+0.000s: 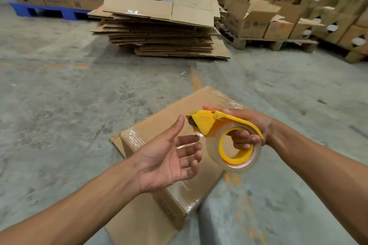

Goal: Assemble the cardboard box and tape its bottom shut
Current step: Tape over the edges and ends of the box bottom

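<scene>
With the box [159, 125] upside down and partly taped, right hand [251, 127] grips the dispenser [225, 135]; left hand [169, 157], fingers released, likely reaches for the tape end (next strip needs it pulled free).

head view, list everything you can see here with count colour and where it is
cardboard box: one, brown, on the floor under the hands, clear tape across its top face
tape dispenser: one, yellow, with a clear tape roll, held above the box
flattened cartons: one stack, count unclear, brown, on the floor behind the box
stacked boxes: many, brown, on pallets along the back and right
blue pallet: one, blue, far left under boxes
wooden pallet: at least one, brown, right of the flattened stack
floor: grey concrete with orange marks
left hand: fingers relaxed, holding nothing, thumb near the dispenser's front
right hand: grips the dispenser, fingers through the roll
</scene>
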Motion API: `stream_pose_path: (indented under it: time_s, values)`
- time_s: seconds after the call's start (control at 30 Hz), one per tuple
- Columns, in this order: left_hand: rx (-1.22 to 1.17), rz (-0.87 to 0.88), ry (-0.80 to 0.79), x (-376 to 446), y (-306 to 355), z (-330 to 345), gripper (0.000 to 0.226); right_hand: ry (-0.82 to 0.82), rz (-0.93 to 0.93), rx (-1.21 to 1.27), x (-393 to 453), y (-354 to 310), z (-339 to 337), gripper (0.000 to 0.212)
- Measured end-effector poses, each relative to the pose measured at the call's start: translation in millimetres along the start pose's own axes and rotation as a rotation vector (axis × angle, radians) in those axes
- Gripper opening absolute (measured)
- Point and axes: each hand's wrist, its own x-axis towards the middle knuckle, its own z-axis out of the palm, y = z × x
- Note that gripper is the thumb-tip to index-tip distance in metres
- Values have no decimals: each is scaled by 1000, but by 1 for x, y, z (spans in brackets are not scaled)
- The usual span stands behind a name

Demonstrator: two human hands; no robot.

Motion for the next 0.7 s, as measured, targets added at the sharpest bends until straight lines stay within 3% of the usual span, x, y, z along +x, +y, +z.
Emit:
stream_pose_path:
  time_s: [0.23,0.37,0.57,0.7]
  values:
    - [-18,-16,-14,6,-10,5,11,-4,-1,-41,-12,-4,-4,39]
    - [-73,-49,7,7,-6,1,20,33,-2,-29,-19,-3,-5,54]
    - [-103,-54,-2,6,-6,8,51,52,-5,-30,-26,-4,-2,54]
    - [-47,-17,43,7,-8,13,33,71,-2,-59,-30,-6,2,56]
